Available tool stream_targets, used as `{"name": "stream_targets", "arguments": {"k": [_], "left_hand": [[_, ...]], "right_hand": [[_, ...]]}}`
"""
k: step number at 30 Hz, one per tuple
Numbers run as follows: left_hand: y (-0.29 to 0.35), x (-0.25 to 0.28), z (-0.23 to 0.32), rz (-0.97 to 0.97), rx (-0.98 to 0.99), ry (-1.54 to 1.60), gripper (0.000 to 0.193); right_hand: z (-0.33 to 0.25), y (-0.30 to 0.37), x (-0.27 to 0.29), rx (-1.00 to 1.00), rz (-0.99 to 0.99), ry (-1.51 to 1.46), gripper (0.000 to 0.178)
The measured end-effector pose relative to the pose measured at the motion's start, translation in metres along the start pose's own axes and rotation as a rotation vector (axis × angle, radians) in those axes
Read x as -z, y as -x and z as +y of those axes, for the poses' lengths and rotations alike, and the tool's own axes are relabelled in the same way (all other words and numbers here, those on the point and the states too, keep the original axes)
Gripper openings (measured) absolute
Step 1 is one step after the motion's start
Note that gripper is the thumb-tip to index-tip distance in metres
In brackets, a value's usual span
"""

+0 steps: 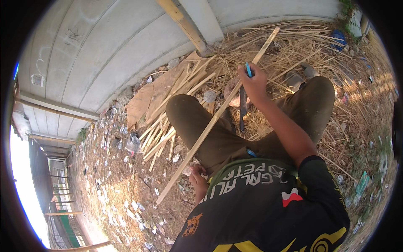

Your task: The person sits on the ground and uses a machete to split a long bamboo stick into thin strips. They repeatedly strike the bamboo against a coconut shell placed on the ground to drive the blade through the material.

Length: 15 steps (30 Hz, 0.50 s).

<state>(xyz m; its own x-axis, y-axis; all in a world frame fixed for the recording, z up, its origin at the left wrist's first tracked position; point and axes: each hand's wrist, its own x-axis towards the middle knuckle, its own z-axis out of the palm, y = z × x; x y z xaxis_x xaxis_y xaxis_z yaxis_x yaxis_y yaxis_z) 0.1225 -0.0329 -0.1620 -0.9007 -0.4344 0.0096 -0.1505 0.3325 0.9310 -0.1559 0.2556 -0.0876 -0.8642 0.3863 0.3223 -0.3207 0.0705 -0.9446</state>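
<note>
A long pale bamboo strip (204,133) slants across my right-of-picture knee gap and over my left thigh, its far end beyond my right hand. My right hand (254,84) is closed round the blue handle of a knife (243,108). The dark blade points down toward me, next to the strip. Beside the strip's near end, low by my left hip, is my left hand (197,175). Its fingers are curled, and a small pale thing shows at the fingertips. Whether they touch the strip is unclear.
Split bamboo strips (161,128) lie heaped on a brown sheet (142,103) by my left knee. Thin strips and shavings (289,35) cover the ground ahead. A panel wall (113,46) with a bamboo pole (184,23) rises beyond. Litter (134,206) is scattered at left.
</note>
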Motion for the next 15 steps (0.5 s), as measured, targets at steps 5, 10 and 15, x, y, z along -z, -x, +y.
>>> {"name": "stream_targets", "arguments": {"k": [5,10,15], "left_hand": [[0.004,0.012,0.127,-0.474,-0.136,-0.698,0.036],[-0.036,-0.023,0.239,-0.239,-1.062,-0.828,0.026],[-0.081,-0.009,0.188,-0.171,-0.728,-1.423,0.029]], "right_hand": [[0.021,0.000,0.000,-0.344,-0.072,0.139,0.031],[0.077,0.033,-0.010,-0.653,-0.322,0.219,0.035],[0.073,0.049,-0.014,-0.598,-0.410,0.322,0.037]]}}
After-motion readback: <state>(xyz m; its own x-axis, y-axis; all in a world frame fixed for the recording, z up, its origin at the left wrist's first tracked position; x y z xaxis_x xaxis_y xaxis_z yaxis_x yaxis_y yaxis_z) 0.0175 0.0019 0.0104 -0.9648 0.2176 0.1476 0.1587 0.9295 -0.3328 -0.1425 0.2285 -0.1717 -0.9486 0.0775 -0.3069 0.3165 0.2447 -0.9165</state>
